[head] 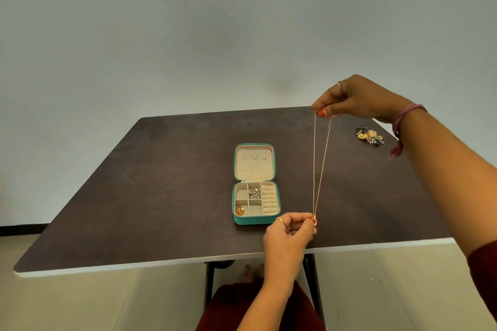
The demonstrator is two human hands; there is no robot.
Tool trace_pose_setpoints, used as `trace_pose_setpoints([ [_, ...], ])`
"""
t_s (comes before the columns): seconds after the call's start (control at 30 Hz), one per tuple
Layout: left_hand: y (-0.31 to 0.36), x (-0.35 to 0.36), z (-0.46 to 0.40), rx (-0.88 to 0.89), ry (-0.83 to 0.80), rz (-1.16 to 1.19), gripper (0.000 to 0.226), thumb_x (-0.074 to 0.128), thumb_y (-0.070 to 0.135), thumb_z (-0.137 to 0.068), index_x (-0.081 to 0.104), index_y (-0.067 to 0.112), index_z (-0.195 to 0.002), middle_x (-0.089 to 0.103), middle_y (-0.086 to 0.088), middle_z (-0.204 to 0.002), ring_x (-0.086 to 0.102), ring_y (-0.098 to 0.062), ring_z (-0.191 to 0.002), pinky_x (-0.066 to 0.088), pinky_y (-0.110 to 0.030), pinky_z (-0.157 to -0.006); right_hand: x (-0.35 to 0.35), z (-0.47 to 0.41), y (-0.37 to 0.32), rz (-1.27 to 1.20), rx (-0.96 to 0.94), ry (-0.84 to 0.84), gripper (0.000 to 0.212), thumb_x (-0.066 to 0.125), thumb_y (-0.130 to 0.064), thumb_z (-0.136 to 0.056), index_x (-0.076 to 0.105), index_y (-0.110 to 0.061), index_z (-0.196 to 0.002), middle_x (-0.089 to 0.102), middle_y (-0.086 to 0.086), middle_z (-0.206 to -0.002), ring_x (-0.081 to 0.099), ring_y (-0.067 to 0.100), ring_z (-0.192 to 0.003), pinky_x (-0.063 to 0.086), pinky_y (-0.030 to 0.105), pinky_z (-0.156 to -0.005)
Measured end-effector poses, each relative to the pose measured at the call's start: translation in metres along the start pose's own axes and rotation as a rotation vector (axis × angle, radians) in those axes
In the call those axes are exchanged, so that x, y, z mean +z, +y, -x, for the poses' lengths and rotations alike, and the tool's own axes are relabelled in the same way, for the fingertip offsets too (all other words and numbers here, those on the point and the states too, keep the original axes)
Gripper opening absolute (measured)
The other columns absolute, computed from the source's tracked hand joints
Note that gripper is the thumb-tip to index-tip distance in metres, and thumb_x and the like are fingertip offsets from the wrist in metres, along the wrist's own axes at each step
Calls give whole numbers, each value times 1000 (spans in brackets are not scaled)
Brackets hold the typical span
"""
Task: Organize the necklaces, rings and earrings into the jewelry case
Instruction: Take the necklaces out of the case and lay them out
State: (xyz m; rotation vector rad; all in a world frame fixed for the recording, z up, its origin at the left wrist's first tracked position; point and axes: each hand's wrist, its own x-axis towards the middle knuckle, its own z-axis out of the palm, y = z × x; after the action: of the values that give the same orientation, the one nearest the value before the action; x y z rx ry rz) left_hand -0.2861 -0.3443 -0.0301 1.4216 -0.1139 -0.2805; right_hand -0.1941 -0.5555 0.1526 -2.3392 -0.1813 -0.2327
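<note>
Above the dark counter [161, 196], a thin gold necklace [321, 164] is stretched taut as a doubled chain between 2 hands: right hand [357, 101] pinches its upper end up high, left hand [289, 234] pinches the lower end at the pendant, just right of the case's near corner. Open teal jewelry case [255, 220] lies flat near the counter middle, lid back, with silver pieces [254, 193] in a rear compartment, gold pieces [239, 210] in the front-left one, ring rolls on the right side. Cluster of flower-shaped jewelry [369, 136] sits well apart at the far right of the counter, below the right wrist.
</note>
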Motion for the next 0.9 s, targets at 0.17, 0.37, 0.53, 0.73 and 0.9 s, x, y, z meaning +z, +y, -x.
trace_pose_setpoints([
  [0.17, -1, -3, 2, 39, 41, -147, 9, 67, 16, -84, 72, 23, -85, 72, 3, -76, 67, -10, -73, 56, -22, -70, 28, -10, 33, -80, 42, 113, 20, 67, 1, -84, 71, -10, -101, 72, 10, -97, 70, 12, -89, 56, 24, -82],
  [0.37, -3, -3, -1, 19, 55, -266, 8, 66, 17, -84, 70, 24, -85, 71, 4, -75, 68, -11, -72, 59, -28, -73, 67, -20, 60, 0, 129, 184, 19, 69, -3, -83, 72, -8, -102, 72, 9, -92, 68, 13, -83, 54, 18, -79],
  [0.53, -5, -4, -5, -1, 45, -367, 9, 64, 18, -86, 65, 27, -88, 70, 6, -74, 68, -8, -75, 58, -27, -75, 94, -30, 78, 41, 213, 173, 18, 69, -3, -83, 71, -5, -100, 72, 10, -92, 66, 13, -77, 51, 14, -71],
  [0.73, -1, -1, -10, -11, 22, -511, 6, 61, 20, -87, 66, 22, -89, 68, 8, -79, 65, -6, -74, 49, -9, -63, 123, -41, 95, 160, 254, 86, 15, 63, -5, -88, 71, -6, -101, 71, 10, -98, 65, 13, -85, 51, 25, -88],
  [0.9, 3, 2, -17, -28, 6, -631, 5, 60, 20, -86, 65, 20, -88, 68, 5, -79, 64, -4, -72, 51, -10, -64, 138, -50, 103, 226, 280, -7, 17, 59, -6, -91, 70, -8, -104, 71, 9, -101, 66, 16, -91, 51, 29, -93],
])
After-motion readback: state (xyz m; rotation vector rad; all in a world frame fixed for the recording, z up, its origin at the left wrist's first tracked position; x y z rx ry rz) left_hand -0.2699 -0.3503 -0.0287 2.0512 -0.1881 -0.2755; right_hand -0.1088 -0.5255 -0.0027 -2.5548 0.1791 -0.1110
